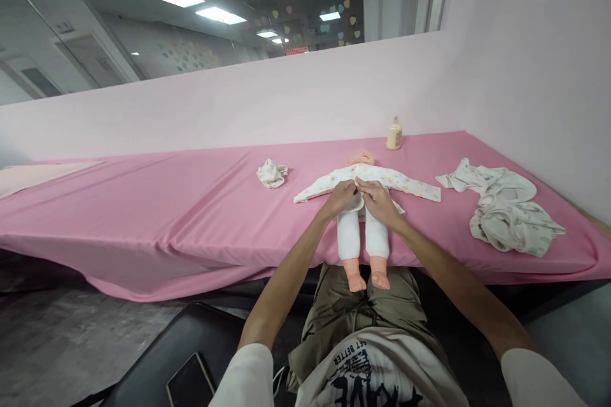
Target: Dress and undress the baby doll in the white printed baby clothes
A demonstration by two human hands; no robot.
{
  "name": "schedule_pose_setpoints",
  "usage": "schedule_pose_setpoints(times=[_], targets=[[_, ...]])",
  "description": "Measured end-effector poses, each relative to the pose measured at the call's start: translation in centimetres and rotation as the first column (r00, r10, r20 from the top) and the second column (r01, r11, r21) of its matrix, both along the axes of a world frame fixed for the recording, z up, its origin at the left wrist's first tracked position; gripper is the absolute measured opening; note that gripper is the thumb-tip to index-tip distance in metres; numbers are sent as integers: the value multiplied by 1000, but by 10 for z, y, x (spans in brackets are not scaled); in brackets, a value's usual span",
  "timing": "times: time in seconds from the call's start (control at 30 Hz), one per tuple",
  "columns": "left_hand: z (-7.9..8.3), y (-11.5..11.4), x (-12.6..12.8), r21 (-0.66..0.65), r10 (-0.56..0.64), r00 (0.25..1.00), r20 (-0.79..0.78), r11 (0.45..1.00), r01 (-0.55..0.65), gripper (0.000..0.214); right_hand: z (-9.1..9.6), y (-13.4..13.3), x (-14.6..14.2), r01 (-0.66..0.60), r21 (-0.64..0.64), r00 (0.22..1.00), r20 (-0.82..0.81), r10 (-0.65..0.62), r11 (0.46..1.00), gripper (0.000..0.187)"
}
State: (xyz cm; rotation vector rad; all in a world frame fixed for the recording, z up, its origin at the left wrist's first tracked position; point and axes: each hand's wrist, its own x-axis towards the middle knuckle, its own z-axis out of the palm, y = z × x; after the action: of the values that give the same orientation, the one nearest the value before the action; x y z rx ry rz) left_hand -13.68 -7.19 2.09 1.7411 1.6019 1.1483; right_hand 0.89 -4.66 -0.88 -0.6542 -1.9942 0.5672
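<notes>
A baby doll lies on the pink-covered table, its head at the far side and its bare feet hanging over the front edge. It wears a small white patterned baby shirt with both long sleeves spread out sideways. My left hand is closed in a pinch on the shirt's front, over the doll's belly. Touching it from the right, my right hand pinches the same front. The bit of cloth between my fingertips is too small to make out. White padded fabric covers the doll's legs.
On the pink sheet lie a crumpled white cloth to the left and rumpled patterned baby clothes to the right. A pump bottle stands near the wall. A phone rests on a black seat at lower left.
</notes>
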Motion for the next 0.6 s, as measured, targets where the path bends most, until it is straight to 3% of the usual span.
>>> schedule_pose_setpoints(times=[0.17,0.33,0.6], targets=[[6,2,-6,-129,-26,976,216,990,55,19,-4,3,-1,4,69,998,61,-8,998,44],[3,3,-2,-66,17,981,194,998,-4,22,-4,2,-1,9,76,996,92,-16,997,42],[11,-4,-1,-111,-5,980,200,993,28,26,-2,0,-1,5,77,994,106,-13,997,42]])
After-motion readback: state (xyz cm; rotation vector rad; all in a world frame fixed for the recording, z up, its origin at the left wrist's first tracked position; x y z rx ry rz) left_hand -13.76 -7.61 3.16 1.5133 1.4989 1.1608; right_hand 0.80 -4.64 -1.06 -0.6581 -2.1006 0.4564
